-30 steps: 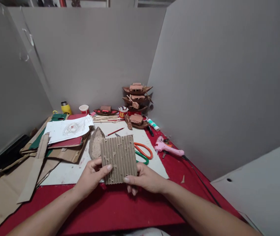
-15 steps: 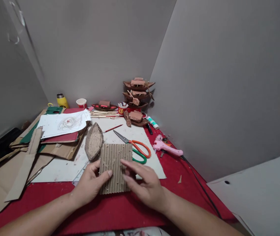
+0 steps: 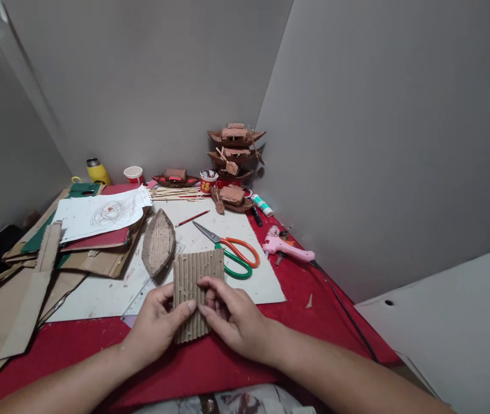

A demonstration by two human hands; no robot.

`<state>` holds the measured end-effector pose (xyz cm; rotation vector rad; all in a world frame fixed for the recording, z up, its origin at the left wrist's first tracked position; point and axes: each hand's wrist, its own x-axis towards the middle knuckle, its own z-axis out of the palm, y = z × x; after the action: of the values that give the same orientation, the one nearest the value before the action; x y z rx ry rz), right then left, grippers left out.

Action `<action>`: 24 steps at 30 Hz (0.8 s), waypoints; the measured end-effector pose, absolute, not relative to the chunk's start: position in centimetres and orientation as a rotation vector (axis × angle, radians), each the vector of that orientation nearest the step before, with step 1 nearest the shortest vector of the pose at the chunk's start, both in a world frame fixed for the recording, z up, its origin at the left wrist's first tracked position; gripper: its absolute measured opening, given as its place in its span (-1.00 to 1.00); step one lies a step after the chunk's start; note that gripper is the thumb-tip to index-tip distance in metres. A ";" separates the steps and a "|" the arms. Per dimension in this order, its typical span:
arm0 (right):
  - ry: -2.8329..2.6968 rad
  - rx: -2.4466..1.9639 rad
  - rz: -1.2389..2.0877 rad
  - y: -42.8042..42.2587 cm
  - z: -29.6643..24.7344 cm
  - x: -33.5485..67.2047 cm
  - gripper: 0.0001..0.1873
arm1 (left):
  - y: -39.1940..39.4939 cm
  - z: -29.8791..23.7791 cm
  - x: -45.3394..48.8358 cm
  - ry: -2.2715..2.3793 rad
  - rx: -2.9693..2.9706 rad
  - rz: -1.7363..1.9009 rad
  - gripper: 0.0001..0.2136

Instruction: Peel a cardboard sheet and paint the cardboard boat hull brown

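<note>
A piece of corrugated cardboard (image 3: 188, 276) with its ridges bare and bits of torn paper on them is held up over the table's front part. My left hand (image 3: 158, 316) grips its left side, thumb on the ridged face and fingers behind. At the right side, my right hand (image 3: 238, 316) is curled against the same piece, with index finger and thumb on the ridges; its other fingers are partly hidden. Just beyond lies a boat-shaped cardboard hull (image 3: 159, 244). Scissors (image 3: 227, 250) with orange and green handles lie behind the piece's right edge.
Stacked model boats (image 3: 236, 144) stand at the back beside a red cup (image 3: 208, 183). A pink glue gun (image 3: 288, 247) lies right, its cord trailing forward. Cardboard sheets and a drawing (image 3: 102, 213) cover the left. A pencil (image 3: 192, 218) and thin sticks (image 3: 180, 194) lie further back.
My right hand has moved left across the cardboard's face, and the piece's right side is turned slightly away. The whole view has shifted a little. My left hand keeps its grip.
</note>
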<state>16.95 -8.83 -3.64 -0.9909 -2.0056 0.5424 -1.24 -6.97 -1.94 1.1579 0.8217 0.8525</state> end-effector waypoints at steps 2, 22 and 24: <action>-1.998 -1.005 0.624 -9.1 -3.6 16.7 -0.90 | -6.8 -1.8 -1.3 0.852 1.210 0.880 -0.77; -1.908 -0.850 0.342 -9.1 -3.0 16.9 -0.80 | -5.9 -2.1 -1.7 0.910 1.171 0.825 -0.63; -1.951 -0.866 0.313 -8.9 -3.2 16.9 -0.81 | -6.1 -1.9 -1.5 0.895 1.178 0.788 -0.64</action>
<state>16.92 -8.90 -3.23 -0.8663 -1.9512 0.3128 -1.55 -6.05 -1.93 1.1776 0.8954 0.7877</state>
